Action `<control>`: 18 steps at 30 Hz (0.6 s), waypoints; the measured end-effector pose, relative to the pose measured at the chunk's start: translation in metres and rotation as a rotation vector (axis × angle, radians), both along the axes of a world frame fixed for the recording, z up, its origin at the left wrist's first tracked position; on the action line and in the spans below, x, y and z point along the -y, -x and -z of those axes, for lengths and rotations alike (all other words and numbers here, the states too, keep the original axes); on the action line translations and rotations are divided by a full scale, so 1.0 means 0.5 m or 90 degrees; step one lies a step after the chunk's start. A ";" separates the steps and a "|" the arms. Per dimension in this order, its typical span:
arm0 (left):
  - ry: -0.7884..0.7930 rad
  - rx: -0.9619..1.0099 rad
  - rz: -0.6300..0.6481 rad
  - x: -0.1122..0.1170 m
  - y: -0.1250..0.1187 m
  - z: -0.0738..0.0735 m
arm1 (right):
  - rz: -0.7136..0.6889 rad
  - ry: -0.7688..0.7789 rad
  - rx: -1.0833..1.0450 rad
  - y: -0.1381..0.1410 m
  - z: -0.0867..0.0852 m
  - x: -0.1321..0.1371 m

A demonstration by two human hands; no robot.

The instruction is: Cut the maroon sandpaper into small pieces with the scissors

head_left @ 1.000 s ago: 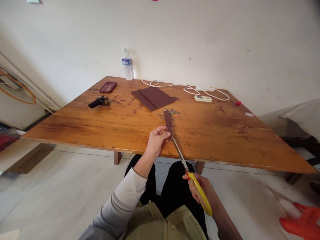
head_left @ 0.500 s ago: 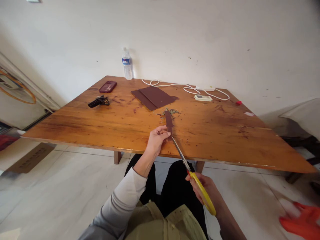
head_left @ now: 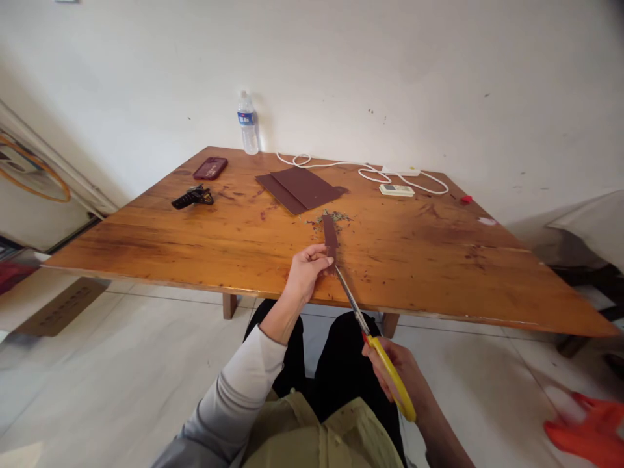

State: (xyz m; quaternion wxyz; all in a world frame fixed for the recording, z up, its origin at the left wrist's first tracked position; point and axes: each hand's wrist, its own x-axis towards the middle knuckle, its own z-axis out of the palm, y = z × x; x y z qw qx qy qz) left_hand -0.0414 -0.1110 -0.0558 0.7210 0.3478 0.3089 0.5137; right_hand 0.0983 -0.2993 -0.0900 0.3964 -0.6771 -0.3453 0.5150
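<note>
My left hand (head_left: 305, 276) pinches the near end of a narrow dark brown strip (head_left: 330, 234) that stands up over the front edge of the wooden table (head_left: 195, 240). In my right hand (head_left: 400, 370) are scissors with yellow handles (head_left: 390, 374), fingers closed through them. The scissor blades (head_left: 348, 296) point up and left, and their tips meet the strip just beside my left thumb. A small heap of cut scraps (head_left: 334, 218) lies on the table behind the strip.
Dark brown sheets (head_left: 299, 188) lie stacked mid-table. A maroon phone (head_left: 210, 168), a black tool (head_left: 192, 197), a water bottle (head_left: 248, 123), a white cable (head_left: 370, 172) and a white remote (head_left: 396, 190) sit further back. Something orange (head_left: 589, 429) lies on the floor at right.
Almost nothing has shifted. My right hand with the scissors wavers slightly low on the right, and the strip stays pinched in my left hand.
</note>
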 end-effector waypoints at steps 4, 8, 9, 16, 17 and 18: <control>0.005 0.006 0.000 0.001 -0.001 -0.003 | -0.020 0.008 -0.077 -0.008 0.029 -0.003; 0.013 0.004 -0.009 0.001 -0.001 -0.003 | -0.005 -0.068 -0.082 0.001 0.073 0.000; 0.014 0.001 -0.011 0.001 -0.002 -0.002 | 0.000 -0.092 -0.076 0.007 0.081 0.002; 0.022 0.015 -0.024 0.000 -0.003 -0.004 | -0.014 -0.105 -0.110 0.043 0.068 0.011; 0.022 0.020 -0.022 0.000 -0.003 -0.005 | -0.006 -0.101 -0.119 0.045 0.063 0.010; 0.023 0.023 -0.021 0.000 -0.003 -0.006 | 0.002 -0.096 -0.129 0.047 0.059 0.008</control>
